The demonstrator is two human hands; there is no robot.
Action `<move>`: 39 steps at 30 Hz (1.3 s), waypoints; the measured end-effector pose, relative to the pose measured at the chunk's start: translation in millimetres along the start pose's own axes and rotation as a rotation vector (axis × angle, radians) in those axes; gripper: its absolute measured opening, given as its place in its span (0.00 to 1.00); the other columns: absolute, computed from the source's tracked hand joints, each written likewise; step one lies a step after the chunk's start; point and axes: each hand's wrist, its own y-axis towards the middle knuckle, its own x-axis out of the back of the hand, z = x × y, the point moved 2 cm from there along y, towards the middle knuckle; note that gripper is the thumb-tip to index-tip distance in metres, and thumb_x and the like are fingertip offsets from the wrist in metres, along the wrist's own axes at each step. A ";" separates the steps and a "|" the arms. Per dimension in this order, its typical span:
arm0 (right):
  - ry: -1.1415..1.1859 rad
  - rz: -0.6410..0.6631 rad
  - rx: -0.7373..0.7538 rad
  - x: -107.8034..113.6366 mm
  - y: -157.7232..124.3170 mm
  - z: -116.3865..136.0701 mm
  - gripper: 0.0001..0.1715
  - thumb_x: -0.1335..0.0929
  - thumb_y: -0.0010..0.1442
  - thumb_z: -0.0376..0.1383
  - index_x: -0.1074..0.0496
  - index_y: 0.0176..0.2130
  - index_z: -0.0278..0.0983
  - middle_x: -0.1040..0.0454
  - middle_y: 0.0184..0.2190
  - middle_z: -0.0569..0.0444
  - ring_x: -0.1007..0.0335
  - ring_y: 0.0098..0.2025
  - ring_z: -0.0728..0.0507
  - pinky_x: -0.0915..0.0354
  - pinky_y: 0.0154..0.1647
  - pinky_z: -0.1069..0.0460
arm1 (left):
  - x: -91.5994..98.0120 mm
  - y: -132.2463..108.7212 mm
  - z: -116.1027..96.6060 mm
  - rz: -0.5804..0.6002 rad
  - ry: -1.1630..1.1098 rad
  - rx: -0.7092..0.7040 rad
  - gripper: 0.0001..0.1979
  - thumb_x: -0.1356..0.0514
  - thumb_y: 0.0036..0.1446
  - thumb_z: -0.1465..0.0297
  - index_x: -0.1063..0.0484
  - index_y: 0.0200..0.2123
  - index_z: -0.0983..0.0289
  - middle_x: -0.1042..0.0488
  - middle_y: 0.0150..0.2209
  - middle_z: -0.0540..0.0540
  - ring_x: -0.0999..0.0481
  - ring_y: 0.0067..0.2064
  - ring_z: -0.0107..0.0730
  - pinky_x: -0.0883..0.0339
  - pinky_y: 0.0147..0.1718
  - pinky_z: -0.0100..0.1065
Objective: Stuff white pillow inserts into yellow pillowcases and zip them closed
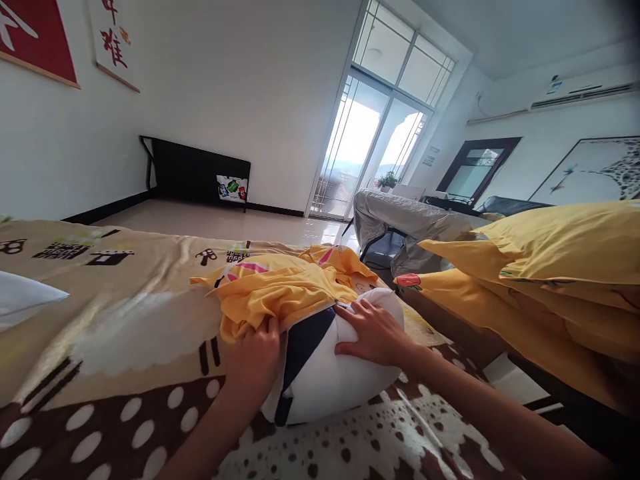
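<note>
A white pillow (pixel 345 380) with a dark navy panel lies on the bed in front of me. Its far part is inside a yellow pillowcase (pixel 280 283) with pink marks, which is bunched up over it. My left hand (pixel 261 348) pinches the bunched edge of the pillowcase at the pillow's left side. My right hand (pixel 375 332) lies on the white pillow near the case's opening, fingers spread and pointing toward the yellow cloth. How far the pillow reaches inside the case is hidden.
A patterned blanket (pixel 135 267) covers the bed. Yellow pillows (pixel 565 247) are stacked at the right. A white corner of cloth (pixel 30 297) shows at the left edge. Beyond the bed stand a plastic-covered table (pixel 415 220) and a black folded frame (pixel 195 170) against the wall.
</note>
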 end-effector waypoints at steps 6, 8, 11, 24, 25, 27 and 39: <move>-0.094 -0.126 -0.070 0.9 -11.3 9.0 0.48 0.39 0.52 0.66 0.38 0.62 0.43 0.31 0.48 0.41 0.39 0.50 0.30 0.40 0.49 0.37 | 3.7 3.2 -0.7 -0.039 -0.343 -0.002 0.12 0.50 0.61 0.73 0.28 0.43 0.65 0.22 0.38 0.59 0.23 0.40 0.42 0.36 0.35 0.36; -0.125 -0.140 -0.087 3.7 -15.9 13.4 0.47 0.39 0.53 0.65 0.38 0.62 0.43 0.31 0.48 0.40 0.38 0.49 0.30 0.40 0.48 0.37 | 6.5 -1.5 -2.4 -0.050 -0.467 -0.026 0.09 0.49 0.59 0.72 0.29 0.34 0.64 0.23 0.33 0.56 0.24 0.36 0.38 0.38 0.32 0.34; -0.155 -0.093 -0.078 12.5 -20.3 23.5 0.46 0.37 0.53 0.64 0.37 0.62 0.41 0.30 0.46 0.39 0.36 0.48 0.31 0.39 0.45 0.39 | 10.0 -11.6 -12.8 -0.074 -0.516 -0.137 0.07 0.48 0.56 0.72 0.34 0.26 0.62 0.25 0.28 0.54 0.25 0.31 0.35 0.42 0.28 0.32; -0.238 -0.015 0.180 35.9 -6.7 86.7 0.38 0.33 0.51 0.61 0.32 0.50 0.38 0.29 0.43 0.40 0.34 0.43 0.33 0.37 0.36 0.42 | 37.4 -31.0 -21.8 -0.176 -0.153 -0.097 0.12 0.53 0.61 0.69 0.32 0.29 0.63 0.25 0.25 0.57 0.23 0.30 0.42 0.40 0.33 0.39; -0.238 -0.028 0.197 35.1 -6.7 88.2 0.37 0.32 0.51 0.60 0.32 0.48 0.37 0.29 0.42 0.41 0.34 0.43 0.33 0.37 0.36 0.42 | 36.2 -31.0 -22.4 -0.201 -0.111 -0.108 0.13 0.55 0.62 0.71 0.32 0.30 0.63 0.25 0.24 0.56 0.23 0.29 0.42 0.39 0.33 0.40; -0.237 -0.043 0.227 34.2 -8.2 90.3 0.35 0.31 0.50 0.59 0.32 0.46 0.37 0.29 0.40 0.42 0.34 0.41 0.35 0.38 0.35 0.43 | 32.4 -29.9 -23.3 -0.242 -0.060 -0.136 0.14 0.56 0.62 0.74 0.32 0.31 0.64 0.26 0.22 0.55 0.24 0.26 0.40 0.40 0.33 0.39; -0.211 -0.018 0.130 13.9 5.3 84.6 0.30 0.38 0.57 0.57 0.27 0.33 0.33 0.30 0.35 0.39 0.37 0.40 0.35 0.40 0.33 0.44 | -6.3 -30.4 -41.8 -0.545 -0.206 -0.394 0.09 0.52 0.62 0.78 0.36 0.31 0.62 0.31 0.22 0.49 0.31 0.24 0.33 0.45 0.30 0.36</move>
